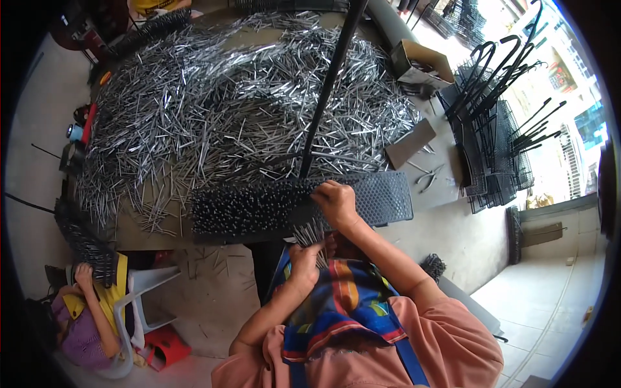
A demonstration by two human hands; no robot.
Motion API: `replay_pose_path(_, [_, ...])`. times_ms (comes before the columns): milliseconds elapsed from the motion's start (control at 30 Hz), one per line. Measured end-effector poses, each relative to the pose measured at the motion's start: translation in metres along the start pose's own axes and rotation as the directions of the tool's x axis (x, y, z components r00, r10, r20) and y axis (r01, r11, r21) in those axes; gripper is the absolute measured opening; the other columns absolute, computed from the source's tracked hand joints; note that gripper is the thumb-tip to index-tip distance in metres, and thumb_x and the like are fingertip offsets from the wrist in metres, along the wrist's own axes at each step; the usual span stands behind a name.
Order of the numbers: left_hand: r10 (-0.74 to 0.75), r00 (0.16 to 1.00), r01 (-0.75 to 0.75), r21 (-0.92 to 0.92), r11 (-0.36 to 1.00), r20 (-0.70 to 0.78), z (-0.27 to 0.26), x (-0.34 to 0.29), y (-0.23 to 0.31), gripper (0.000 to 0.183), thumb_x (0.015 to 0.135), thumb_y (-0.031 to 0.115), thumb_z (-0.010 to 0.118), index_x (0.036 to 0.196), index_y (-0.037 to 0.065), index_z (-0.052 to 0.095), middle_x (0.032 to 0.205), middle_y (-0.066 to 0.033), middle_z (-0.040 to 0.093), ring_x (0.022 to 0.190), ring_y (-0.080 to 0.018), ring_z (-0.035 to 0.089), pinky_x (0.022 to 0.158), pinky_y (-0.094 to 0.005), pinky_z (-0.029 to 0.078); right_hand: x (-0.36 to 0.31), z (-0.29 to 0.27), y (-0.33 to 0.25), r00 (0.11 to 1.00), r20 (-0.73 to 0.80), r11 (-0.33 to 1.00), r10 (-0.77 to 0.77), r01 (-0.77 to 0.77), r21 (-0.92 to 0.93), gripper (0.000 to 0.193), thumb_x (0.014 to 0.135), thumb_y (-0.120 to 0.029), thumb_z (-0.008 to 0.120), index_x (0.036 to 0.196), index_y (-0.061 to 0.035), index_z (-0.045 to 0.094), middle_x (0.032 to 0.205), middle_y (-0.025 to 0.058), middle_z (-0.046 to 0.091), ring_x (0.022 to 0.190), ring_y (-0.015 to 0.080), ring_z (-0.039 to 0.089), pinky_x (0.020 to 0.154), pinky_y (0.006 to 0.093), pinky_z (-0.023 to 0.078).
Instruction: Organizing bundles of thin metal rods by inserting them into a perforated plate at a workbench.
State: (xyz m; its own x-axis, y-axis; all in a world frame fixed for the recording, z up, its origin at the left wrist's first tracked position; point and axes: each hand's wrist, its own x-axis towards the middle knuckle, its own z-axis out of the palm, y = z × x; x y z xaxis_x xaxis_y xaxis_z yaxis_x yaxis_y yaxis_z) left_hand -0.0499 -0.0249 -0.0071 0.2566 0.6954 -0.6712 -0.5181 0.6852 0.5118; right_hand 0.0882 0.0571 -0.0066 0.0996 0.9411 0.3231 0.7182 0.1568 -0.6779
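Note:
A long black rack (394,197) with a grid of small holes lies along the table's near edge. Thin metal rods (242,208) stand packed in its left and middle parts, while the holes at its right end show bare. In front of the rack, my left hand (303,265) is closed round a bunch of loose metal rods (309,234), their ends fanning up. My right hand (337,203) is over the rack, where the rods give way to bare holes. Its fingers are pinched together, and whatever is between them is hidden. A black pole (330,84) slants up from the rack's far side.
A wide heap of loose metal rods (213,110) covers the table. At its right are a cardboard box (420,64), a cardboard piece (411,143) and pliers (427,180). Black wire racks (495,149) stand beyond. A co-worker (87,310) sits at lower left beside a chair (145,291).

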Motion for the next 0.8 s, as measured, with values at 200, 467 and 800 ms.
replay_pose_path(200, [0.019,1.000,-0.020,-0.073,0.997,-0.014,-0.006,-0.004,-0.006,0.019,0.081,-0.010,0.063,0.100,-0.007,0.065,0.088,-0.0173,0.071,0.071,-0.0267,0.071,0.064,-0.0347,0.060,-0.023,-0.033,-0.016,0.964,0.183,0.978,0.195,-0.205,0.036,0.015,0.074,-0.016,0.076,0.076,-0.0029,0.070,0.070,0.0111,0.065,0.060,0.0249,0.064,0.055,0.0357,0.049])
replay_pose_path(467, [-0.031,0.996,0.030,0.010,0.999,0.089,-0.002,0.004,-0.005,0.020,0.086,0.001,0.063,0.105,-0.005,0.065,0.091,-0.0150,0.071,0.075,-0.0276,0.072,0.067,-0.0370,0.061,-0.042,-0.057,-0.013,0.556,0.714,0.338,0.425,-0.829,0.444,0.012,0.081,-0.004,0.071,0.073,-0.0008,0.062,0.060,0.0014,0.058,0.058,0.0091,0.057,0.050,0.0282,0.047])
replay_pose_path(800, [-0.160,0.979,0.135,0.189,0.973,0.122,-0.030,-0.006,-0.037,0.023,0.085,-0.006,0.058,0.106,-0.001,0.066,0.090,-0.0116,0.071,0.076,-0.0218,0.071,0.070,-0.0355,0.061,-0.025,-0.021,0.020,0.956,-0.201,0.834,0.211,-0.069,0.547,0.011,0.076,0.008,0.072,0.085,0.0031,0.070,0.084,0.0040,0.066,0.076,0.0072,0.058,0.067,0.0208,0.046])
